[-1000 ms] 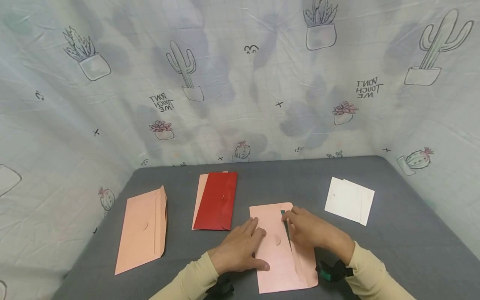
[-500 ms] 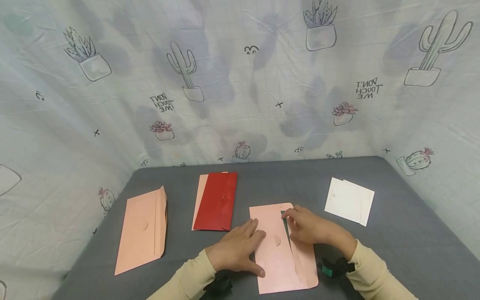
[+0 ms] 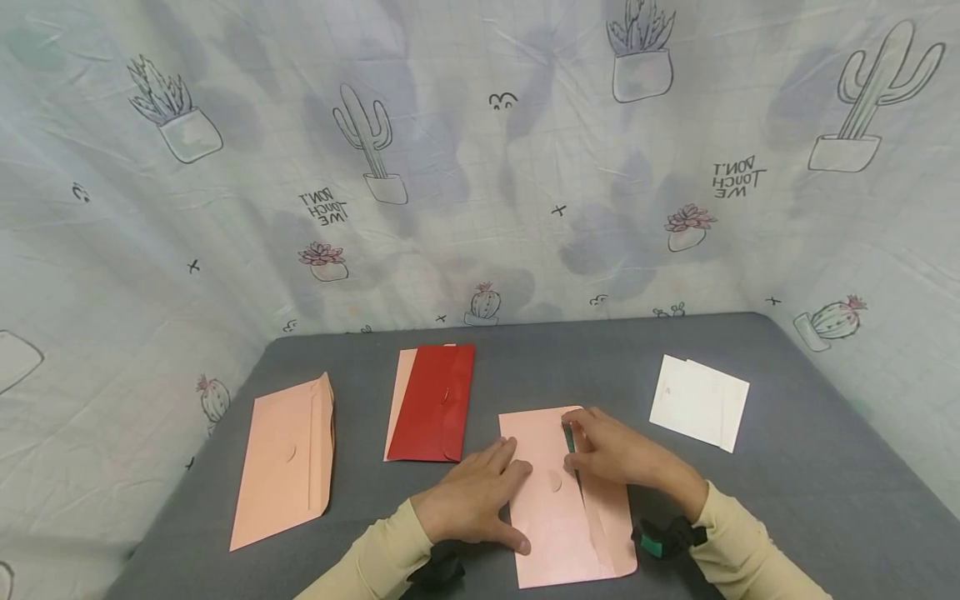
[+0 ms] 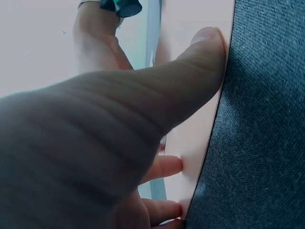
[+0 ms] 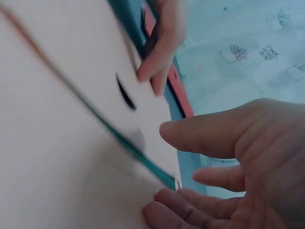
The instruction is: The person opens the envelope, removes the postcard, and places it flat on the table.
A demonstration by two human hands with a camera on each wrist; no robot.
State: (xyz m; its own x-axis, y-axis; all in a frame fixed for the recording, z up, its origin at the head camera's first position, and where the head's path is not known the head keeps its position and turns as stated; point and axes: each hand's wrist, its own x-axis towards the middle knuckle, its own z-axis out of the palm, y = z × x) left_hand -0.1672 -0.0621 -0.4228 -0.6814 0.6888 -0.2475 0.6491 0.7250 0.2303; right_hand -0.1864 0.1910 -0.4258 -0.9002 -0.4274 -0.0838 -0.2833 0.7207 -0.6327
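Note:
A pale pink envelope [image 3: 551,517] lies on the grey table with its flap side up and the flap folded out to the right. A narrow dark green strip [image 3: 570,439] shows in its opening; the rest of it is hidden inside. My left hand [image 3: 476,500] rests with spread fingers on the envelope's left edge, its thumb [image 4: 205,47] pressing the paper. At the upper end of the opening is my right hand [image 3: 618,446]. In the right wrist view its thumb [image 5: 190,136] stands apart from its fingers, which touch near the flap by the green strip's end.
A red envelope [image 3: 442,400] lies over a pink one [image 3: 397,400] behind my left hand. Another pink envelope [image 3: 277,458] is at the far left, its flap edge slightly raised. White cards or envelopes [image 3: 697,400] overlap at the back right. A patterned cloth hangs behind the table.
My right hand's fingers have shifted slightly at the opening, the thumb now farther from the index finger and covering part of the green strip. My left hand has slid slightly to the left.

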